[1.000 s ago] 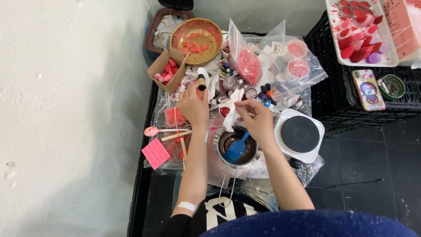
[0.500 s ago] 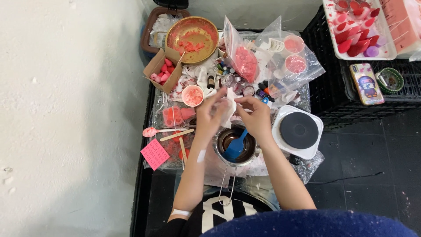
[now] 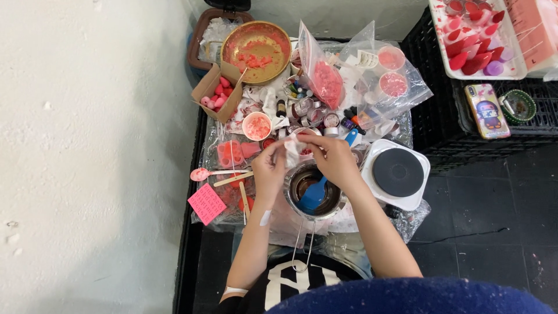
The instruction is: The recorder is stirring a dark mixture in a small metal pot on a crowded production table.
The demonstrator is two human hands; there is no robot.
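White crumpled tissue (image 3: 292,149) is pinched between both hands just above the metal pot (image 3: 314,189): left hand (image 3: 268,168) and right hand (image 3: 334,160) closed on it. A blue spatula (image 3: 317,189) leans in the pot. The hotplate (image 3: 397,173) sits close right; clutter crowds beyond, dark floor (image 3: 494,232) open right.

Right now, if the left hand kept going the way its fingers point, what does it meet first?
The left hand points up and right at the crumpled white tissue pinched between both hands, then the right hand just beyond. Heights are hard to judge from above.
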